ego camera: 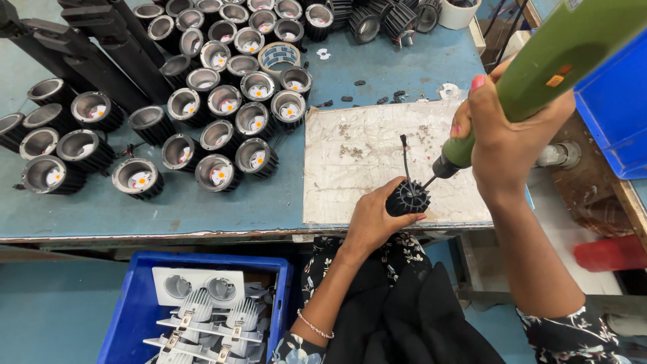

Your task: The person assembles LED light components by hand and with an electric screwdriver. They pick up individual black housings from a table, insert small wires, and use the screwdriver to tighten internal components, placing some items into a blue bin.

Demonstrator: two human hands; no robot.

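My left hand (pixel 374 219) grips a black finned lamp housing (pixel 408 198) standing on a worn white mat (pixel 377 158), with a thin black wire sticking up from it. My right hand (pixel 502 138) holds a green electric screwdriver (pixel 546 64) tilted down to the left. Its bit touches the top of the housing at its right side. Small screws lie scattered on the mat behind the housing.
Several black round lamp housings (pixel 216 101) with reflectors crowd the blue table's left and back. Long black track bars (pixel 101 47) lie at the far left. A tape roll (pixel 279 56) sits among the lamps. A blue crate (pixel 128 317) of white fittings stands below; another blue bin (pixel 617 114) is at right.
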